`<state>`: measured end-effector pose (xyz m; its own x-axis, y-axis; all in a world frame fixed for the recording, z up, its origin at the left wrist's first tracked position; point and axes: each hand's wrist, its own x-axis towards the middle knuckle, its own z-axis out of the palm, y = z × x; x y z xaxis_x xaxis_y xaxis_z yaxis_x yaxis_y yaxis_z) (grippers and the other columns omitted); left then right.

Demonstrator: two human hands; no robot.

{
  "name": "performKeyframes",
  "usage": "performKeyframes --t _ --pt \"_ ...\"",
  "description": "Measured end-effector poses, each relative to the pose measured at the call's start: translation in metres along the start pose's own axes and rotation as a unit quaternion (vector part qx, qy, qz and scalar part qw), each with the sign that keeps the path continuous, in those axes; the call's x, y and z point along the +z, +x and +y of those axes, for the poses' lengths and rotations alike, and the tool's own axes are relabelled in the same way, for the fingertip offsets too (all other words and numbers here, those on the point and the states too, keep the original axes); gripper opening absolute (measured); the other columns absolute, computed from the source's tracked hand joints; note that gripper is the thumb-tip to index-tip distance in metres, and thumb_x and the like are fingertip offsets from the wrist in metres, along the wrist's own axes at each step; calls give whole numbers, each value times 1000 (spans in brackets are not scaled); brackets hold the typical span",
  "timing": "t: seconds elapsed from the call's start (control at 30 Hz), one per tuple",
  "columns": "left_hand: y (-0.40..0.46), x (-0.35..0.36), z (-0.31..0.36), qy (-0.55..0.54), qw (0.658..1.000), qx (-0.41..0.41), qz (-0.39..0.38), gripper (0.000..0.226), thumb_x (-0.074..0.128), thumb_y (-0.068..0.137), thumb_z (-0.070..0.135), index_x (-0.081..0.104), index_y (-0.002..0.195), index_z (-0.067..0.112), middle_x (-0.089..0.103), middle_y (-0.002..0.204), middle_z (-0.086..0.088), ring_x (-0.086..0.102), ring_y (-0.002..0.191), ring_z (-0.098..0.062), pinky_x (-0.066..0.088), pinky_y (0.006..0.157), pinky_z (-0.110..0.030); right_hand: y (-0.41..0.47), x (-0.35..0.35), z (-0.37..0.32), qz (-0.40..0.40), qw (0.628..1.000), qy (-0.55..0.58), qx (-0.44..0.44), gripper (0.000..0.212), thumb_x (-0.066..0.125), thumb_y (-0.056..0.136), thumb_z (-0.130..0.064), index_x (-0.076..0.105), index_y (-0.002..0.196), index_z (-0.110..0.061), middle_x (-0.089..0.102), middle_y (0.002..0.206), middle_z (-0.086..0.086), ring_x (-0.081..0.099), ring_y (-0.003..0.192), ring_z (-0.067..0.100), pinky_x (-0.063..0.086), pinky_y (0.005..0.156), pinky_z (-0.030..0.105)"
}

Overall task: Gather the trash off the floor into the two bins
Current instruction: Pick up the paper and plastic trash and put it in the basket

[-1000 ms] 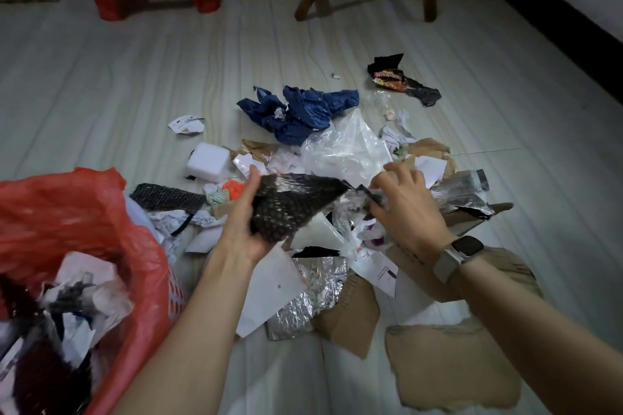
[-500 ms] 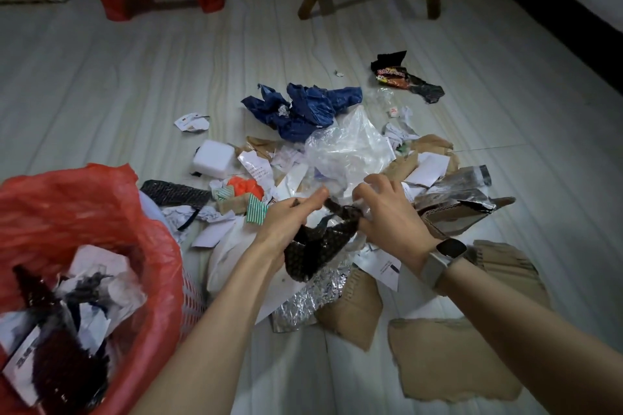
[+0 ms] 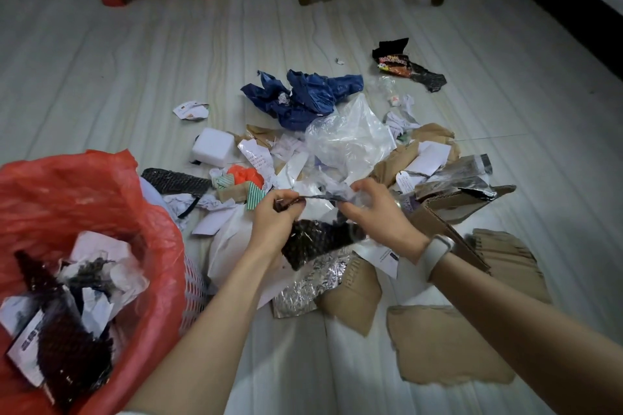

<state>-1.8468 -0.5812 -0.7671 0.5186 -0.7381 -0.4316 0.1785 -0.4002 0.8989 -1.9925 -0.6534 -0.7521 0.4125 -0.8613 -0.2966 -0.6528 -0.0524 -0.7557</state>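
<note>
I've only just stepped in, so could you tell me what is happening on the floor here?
A person is sorting a pile of trash on the floor. The left hand and right hand both pinch a piece of black bubble wrap and hold it up over the pile. A bin lined with a red bag stands at the left, already part filled. Much is still on the floor, such as a blue plastic bag and torn cardboard.

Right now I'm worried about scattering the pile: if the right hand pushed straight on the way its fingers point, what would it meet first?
The right hand points up-left toward the left hand. It would likely meet the dark bubble wrap stretched between them first, then the left hand; depth is unclear.
</note>
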Motion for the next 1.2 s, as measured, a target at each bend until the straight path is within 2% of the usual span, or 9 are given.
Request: performKeyframes --t 0.13,0.27,0.43,0.6,0.7,0.77,0.9,1.03,1.2 --pt "-3 6 1 -145 986 -12 79 17 55 90 8 60 90 24 56 82 -1 52 71 -15 45 69 -26 -14 25 -6 -76 977 191 57 48 50 91 -42 41 130 -18 41 138 4 50 113 19 49 93 38" --pt "-13 14 -10 -135 990 -40 -21 12 54 92 26 63 100 26 65 92 -4 61 88 -23 49 85 -41 -15 41 -17 -100 903 382 168 42 30 97 -45 48 126 -19 50 130 -2 48 121 22 43 102 45" --pt "-20 16 -22 -48 990 -21 -135 56 73 62 51 50 113 46 57 122 -4 58 109 -21 45 99 -42 -10 42 -16 -80 831 480 271 58 23 96 -53 42 133 -12 55 112 2 58 92 18 44 58 31" --pt "-20 13 -32 8 988 12 -154 67 77 58 36 42 115 39 62 113 0 63 90 0 51 86 -22 -2 32 -12 -144 725 620 262 74 15 89 -68 18 146 -23 25 152 12 30 137 31 37 95 44" --pt "-22 12 -36 12 993 14 -120 62 77 69 21 41 118 30 64 94 0 62 72 -8 53 74 -27 5 30 -11 -129 772 576 235 67 14 89 -67 7 147 -35 29 139 5 24 139 25 29 101 44" --pt "-19 7 -39 43 996 14 -71 61 76 70 23 40 118 32 61 97 4 63 80 -18 53 80 -35 10 31 -6 -118 823 517 205 63 18 93 -61 6 147 -31 26 148 4 20 141 23 19 113 45" --pt "-11 -12 -35 119 991 48 28 50 70 74 19 44 115 29 58 107 1 57 88 -16 43 77 -27 17 32 16 -36 986 150 69 45 37 99 -27 33 141 -13 33 150 5 30 138 22 24 115 40" --pt "-6 -28 -39 228 968 77 72 47 68 72 18 47 113 25 55 114 -2 53 95 -19 41 79 -27 37 46 34 5 985 -164 -59 49 51 90 -33 40 137 -21 36 144 8 29 134 30 32 108 47" --pt "-7 -37 -52 284 943 109 135 46 68 71 9 51 113 19 49 117 -2 50 102 -19 37 76 -24 68 74 26 -85 954 -287 12 83 50 79 -66 1 143 -46 -4 156 9 5 140 46 26 107 59"
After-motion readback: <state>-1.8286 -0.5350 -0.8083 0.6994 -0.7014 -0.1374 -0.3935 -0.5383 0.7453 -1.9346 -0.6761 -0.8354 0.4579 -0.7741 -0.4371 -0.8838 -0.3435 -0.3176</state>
